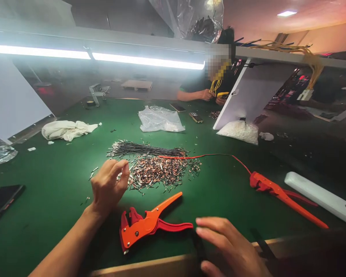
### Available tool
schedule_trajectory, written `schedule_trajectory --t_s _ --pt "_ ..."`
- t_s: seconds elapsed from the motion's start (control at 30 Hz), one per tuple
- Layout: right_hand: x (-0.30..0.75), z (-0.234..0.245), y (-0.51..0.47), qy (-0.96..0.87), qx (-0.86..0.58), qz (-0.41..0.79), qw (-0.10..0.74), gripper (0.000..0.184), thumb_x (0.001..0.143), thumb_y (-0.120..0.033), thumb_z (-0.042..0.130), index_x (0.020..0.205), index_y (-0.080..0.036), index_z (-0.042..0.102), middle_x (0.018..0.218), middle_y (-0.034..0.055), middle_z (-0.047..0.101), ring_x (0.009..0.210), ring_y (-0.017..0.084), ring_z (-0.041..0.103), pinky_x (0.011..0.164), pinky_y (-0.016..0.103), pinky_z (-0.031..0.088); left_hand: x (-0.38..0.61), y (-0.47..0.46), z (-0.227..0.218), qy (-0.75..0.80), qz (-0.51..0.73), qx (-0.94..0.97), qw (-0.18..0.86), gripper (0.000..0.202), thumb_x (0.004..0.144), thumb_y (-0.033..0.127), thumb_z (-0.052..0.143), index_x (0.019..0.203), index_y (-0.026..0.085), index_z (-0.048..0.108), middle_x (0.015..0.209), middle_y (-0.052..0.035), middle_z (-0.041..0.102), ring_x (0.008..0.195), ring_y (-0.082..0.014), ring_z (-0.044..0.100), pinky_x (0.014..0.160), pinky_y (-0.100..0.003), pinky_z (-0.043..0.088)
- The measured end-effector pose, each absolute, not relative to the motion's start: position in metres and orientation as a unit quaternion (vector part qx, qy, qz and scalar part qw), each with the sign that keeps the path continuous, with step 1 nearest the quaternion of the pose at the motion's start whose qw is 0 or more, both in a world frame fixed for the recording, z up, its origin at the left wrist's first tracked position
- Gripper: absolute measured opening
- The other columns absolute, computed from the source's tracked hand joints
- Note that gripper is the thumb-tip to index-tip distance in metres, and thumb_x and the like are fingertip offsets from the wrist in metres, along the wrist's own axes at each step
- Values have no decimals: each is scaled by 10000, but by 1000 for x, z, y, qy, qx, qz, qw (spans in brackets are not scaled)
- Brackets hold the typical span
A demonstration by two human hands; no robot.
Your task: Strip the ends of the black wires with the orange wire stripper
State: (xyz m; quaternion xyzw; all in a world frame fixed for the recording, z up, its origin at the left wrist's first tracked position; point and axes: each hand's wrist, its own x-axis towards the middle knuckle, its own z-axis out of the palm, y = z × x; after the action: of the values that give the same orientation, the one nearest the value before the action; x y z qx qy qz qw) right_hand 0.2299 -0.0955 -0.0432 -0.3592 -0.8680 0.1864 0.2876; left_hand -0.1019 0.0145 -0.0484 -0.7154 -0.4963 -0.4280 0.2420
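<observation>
My left hand (111, 184) hovers at the left edge of a pile of short wire offcuts (158, 171), thumb and forefinger pinched together. Whatever is in the pinch, if anything, is too small to make out. Behind the pile lies a bundle of black wires (147, 148) with bare ends. An orange and red wire stripper (145, 225) rests on the green mat in front of me, its jaws facing left. My right hand (227, 246) is just right of the stripper's handle ends, fingers apart and holding nothing; it appears not to touch them.
A second wire stripper (276, 192) lies right, a red strip reaching from its head to the wires. Beyond it is a white bar (320, 196). Plastic bags (161, 119), white cloth (67, 130) and phones (196, 117) lie farther back. A co-worker (202, 94) handles yellow wires across the table.
</observation>
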Motion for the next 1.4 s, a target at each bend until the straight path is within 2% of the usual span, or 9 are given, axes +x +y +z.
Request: schedule_trajectory --t_s 0.23,0.37,0.57,0.63,0.77,0.83,1.0,1.13,1.4 --pt "181 -36 -26 -938 -301 166 38 792 794 -524 700 1454 -235 371 1531 140 385 1375 348 373 1127 532 325 -104 18 -53 -452 -407 -738 293 205 799 92 647 935 232 586 717 8 612 680 -147 537 642 -238 445" --pt "173 -30 -11 -951 -265 160 2 818 785 -532 699 1437 -154 384 1400 158 517 1260 319 480 1083 454 383 -108 21 -48 -459 -416 -719 317 219 792 90 653 946 231 587 721 -3 613 697 -166 530 673 -272 448" --pt "143 -14 -10 -976 -211 18 -55 789 720 -429 673 1341 1 447 1045 220 625 955 367 561 969 557 415 -113 24 -49 -481 -421 -701 316 174 800 105 643 917 222 592 706 -4 633 704 -183 547 703 -317 419" --pt "137 -6 -4 -977 -204 10 -64 617 718 -379 652 1195 -2 547 977 217 621 890 350 555 854 504 477 -115 24 -49 -490 -429 -692 312 154 808 105 630 907 217 592 705 -7 632 705 -184 551 702 -321 412" --pt "151 12 22 -955 -267 130 -1 316 748 -352 578 957 -116 589 912 157 608 826 301 543 791 495 482 -121 21 -46 -502 -460 -667 303 143 828 98 604 915 210 592 710 -8 621 683 -172 548 704 -322 420" --pt "163 15 37 -881 -337 321 87 232 798 -304 494 974 -164 550 903 105 598 782 248 552 763 460 490 -120 20 -47 -500 -473 -664 292 144 832 100 602 928 208 592 708 -3 617 657 -156 544 688 -305 432" --pt "175 -7 53 -504 -245 763 323 399 758 -229 456 1155 -197 477 985 83 636 889 254 642 882 495 478 -103 16 -49 -486 -485 -681 254 99 849 114 602 904 196 595 617 40 574 519 -99 497 577 -231 428" --pt "168 -28 44 -439 -214 801 347 509 626 -125 468 1126 -205 517 936 66 676 906 257 664 941 490 445 -81 12 -36 -473 -498 -684 247 129 846 81 616 928 179 603 651 37 636 495 -64 522 546 -188 417" --pt "154 -43 16 -412 -132 834 342 423 683 -211 559 1104 -190 518 871 57 647 833 263 656 919 549 445 -48 12 -12 -461 -500 -687 255 176 819 75 649 965 170 626 578 59 574 465 -59 458 502 -189 372"
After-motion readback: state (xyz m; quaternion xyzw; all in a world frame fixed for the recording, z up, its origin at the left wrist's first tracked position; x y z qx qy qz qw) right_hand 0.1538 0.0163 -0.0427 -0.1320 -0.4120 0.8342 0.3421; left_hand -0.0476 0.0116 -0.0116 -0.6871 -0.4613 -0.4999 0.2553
